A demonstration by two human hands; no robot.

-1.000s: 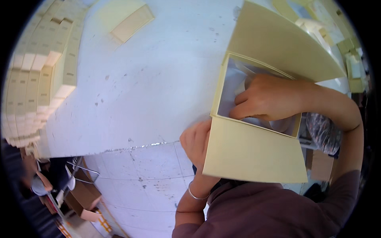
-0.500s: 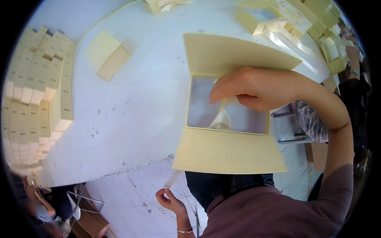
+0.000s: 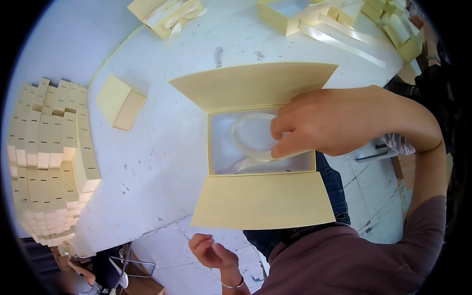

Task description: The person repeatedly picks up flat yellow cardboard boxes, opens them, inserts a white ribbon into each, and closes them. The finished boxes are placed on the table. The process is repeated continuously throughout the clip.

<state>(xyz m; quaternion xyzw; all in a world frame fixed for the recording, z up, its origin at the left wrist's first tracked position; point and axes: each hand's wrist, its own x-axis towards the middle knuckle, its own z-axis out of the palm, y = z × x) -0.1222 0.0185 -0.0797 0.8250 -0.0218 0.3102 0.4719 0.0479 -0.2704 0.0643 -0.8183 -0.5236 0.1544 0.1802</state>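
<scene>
A pale yellow box point(image 3: 212, 147) sits at the table's front edge with its lid raised at the back and a wide flap point(image 3: 263, 201) folded out toward me. Inside it, a cream ribbon point(image 3: 238, 129) curves in a round loop over the whitish bottom. My right hand point(image 3: 314, 123) reaches over the box's right side, thumb and fingers closed on the ribbon by the loop's right edge; the palm hides part of the box. Below the flap's left corner, my left hand point(image 3: 214, 251) has loosely curled fingers, thumb apart, and no ribbon visible in it.
Many cream boxes are stacked point(image 3: 51, 142) at the left. A small open box point(image 3: 121, 103) lies nearer the middle. At the back are a box with a ribbon bow point(image 3: 179, 19), another open box point(image 3: 280, 17) and loose ribbons point(image 3: 339, 42). Another person's arm point(image 3: 430, 37) shows at far right.
The ribbon has gone from a bunched strip to a wide loop in the box, with my right hand lower at its right. The strip by my left fingers is out of sight and those fingers have loosened.
</scene>
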